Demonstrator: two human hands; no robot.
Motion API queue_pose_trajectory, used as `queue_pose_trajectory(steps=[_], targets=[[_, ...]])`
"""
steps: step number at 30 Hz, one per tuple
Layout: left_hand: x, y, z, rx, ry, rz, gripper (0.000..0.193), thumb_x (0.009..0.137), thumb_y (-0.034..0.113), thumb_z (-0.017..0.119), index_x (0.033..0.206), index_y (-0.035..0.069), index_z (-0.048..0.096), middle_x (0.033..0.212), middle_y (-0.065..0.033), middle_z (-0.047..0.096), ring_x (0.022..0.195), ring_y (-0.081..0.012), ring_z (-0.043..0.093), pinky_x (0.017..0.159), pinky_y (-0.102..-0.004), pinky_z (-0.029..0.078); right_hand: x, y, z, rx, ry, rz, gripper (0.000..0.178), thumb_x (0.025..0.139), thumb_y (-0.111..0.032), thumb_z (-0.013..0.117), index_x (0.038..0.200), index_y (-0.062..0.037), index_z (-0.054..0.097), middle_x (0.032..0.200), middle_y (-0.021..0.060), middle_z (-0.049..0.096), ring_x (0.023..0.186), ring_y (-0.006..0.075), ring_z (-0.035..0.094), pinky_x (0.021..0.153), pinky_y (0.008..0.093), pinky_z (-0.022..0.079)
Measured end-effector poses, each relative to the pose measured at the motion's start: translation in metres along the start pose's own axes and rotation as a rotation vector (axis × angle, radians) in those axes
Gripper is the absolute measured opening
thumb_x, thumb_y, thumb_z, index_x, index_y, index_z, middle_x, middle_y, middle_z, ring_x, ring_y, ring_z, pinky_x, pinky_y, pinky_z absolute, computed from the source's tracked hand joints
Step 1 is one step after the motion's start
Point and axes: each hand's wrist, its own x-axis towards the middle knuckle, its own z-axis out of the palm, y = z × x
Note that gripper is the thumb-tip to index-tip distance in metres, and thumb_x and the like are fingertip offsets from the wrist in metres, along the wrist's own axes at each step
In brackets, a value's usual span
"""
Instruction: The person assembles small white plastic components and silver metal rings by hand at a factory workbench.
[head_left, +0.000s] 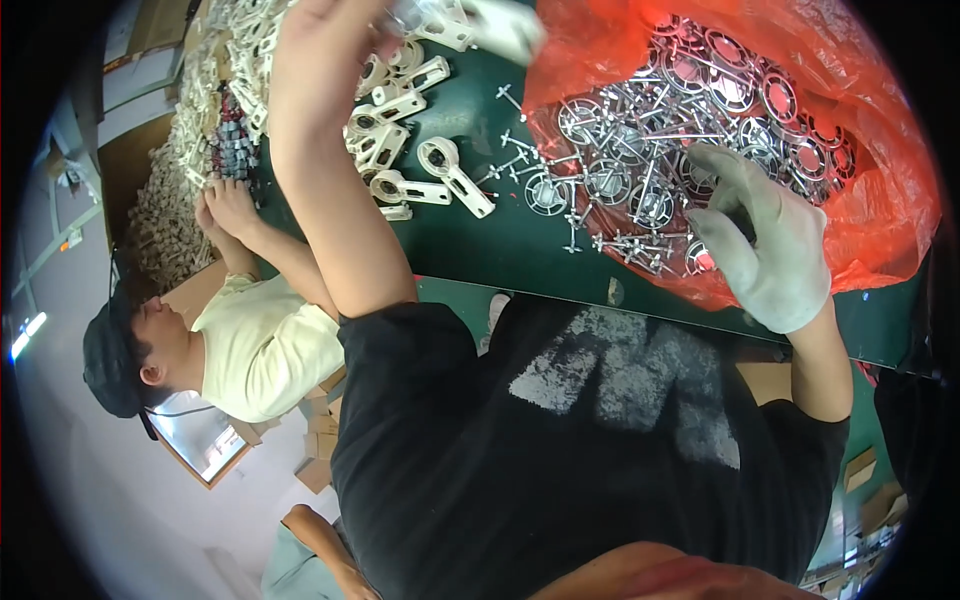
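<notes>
My bare left hand (328,50) is raised at the top edge, its fingers partly cut off and blurred. Beside its fingertips a smeared white plastic ring-and-handle part (505,30) appears to be in its grasp. On the green table below lie several more white ring-and-handle parts (440,160). My right hand (770,240), in a pale glove, hovers over the near side of a heap of shiny chrome-coloured wheel-shaped parts and small cross-shaped pieces (650,150). Its thumb and fingers are curved and apart, with nothing visible between them.
A red plastic bag (885,200) lies opened under and around the chrome heap. Small cross-shaped pieces spill onto the green table (470,240). At left, a person in a cap (115,350) works with both hands beside piled white parts (165,215) and a row of dark pieces (232,135).
</notes>
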Motion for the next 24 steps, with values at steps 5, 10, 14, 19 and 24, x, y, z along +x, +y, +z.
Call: queue_pose_trajectory(steps=[5,10,14,19,24], targets=[[0.058,-0.025,0.01,-0.251,0.285,0.109,0.035,0.101,0.022,0.063,0.126,-0.002,0.065,0.11,-0.0134,0.071,0.101,-0.0192,0.069,0.085,-0.0333,0.055,0.001,0.002,0.002,-0.127,0.02,-0.031,0.034,0.088,-0.022,0.074,0.12,-0.0133,0.068,0.078,0.0072,0.069,0.067,0.0244,0.068,0.06,0.0343,0.053],[0.056,-0.008,0.041,0.835,0.151,-0.161,0.035,0.087,0.021,0.071,0.112,-0.004,0.071,0.077,-0.0126,0.074,0.063,-0.0185,0.07,0.061,-0.0337,0.056,0.004,0.006,0.006,-0.183,0.081,-0.116,0.03,0.087,-0.022,0.075,0.114,-0.0113,0.071,0.08,0.0088,0.071,0.069,0.0255,0.07,0.06,0.0354,0.055],[0.05,-0.012,0.047,0.957,0.326,0.228,0.023,0.087,0.011,0.068,0.106,-0.001,0.068,0.076,-0.0126,0.069,0.062,-0.0177,0.07,0.057,-0.0326,0.055,0.005,0.005,0.007,-0.178,0.138,-0.15,0.028,0.087,-0.022,0.074,0.113,-0.0125,0.072,0.081,0.0088,0.072,0.072,0.0256,0.071,0.061,0.0351,0.056],[0.008,0.016,0.055,0.196,0.403,0.332,0.024,0.09,-0.002,0.069,0.111,0.001,0.057,0.092,-0.0049,0.064,0.082,-0.0096,0.063,0.071,-0.0225,0.051,0.008,-0.001,0.002,-0.029,0.168,-0.072,0.061,0.08,-0.002,0.077,0.138,-0.0041,0.056,0.106,0.0069,0.071,0.093,0.0191,0.071,0.08,0.0318,0.057],[-0.036,0.04,0.137,-0.084,0.044,0.234,0.037,0.085,-0.008,0.072,0.115,-0.001,0.054,0.102,-0.0072,0.06,0.091,-0.0138,0.063,0.081,-0.0248,0.052,0.008,0.004,0.006,-0.271,0.401,-0.181,0.077,0.07,-0.007,0.085,0.141,-0.0065,0.054,0.128,0.0119,0.064,0.1,0.0238,0.071,0.088,0.0342,0.058]])
